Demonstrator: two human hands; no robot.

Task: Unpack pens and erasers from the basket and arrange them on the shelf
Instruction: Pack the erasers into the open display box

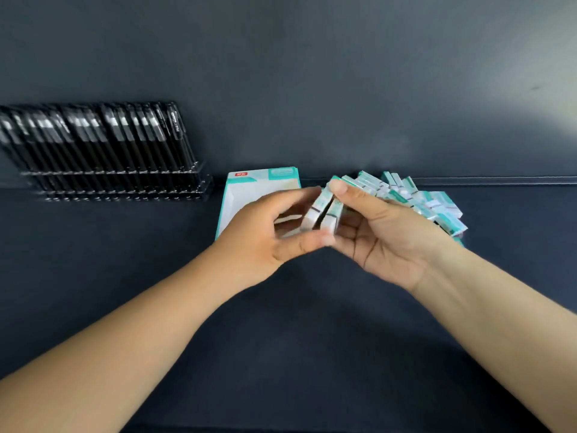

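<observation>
Pinching two wrapped erasers together above the shelf, the left hand and right hand are each grasping them, risking one slipping between loosened fingers.

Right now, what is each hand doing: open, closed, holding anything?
Left hand: thumb and fingers curled round the wrapped erasers, gripping them.
Right hand: also holds the same erasers, thumb on top.
</observation>
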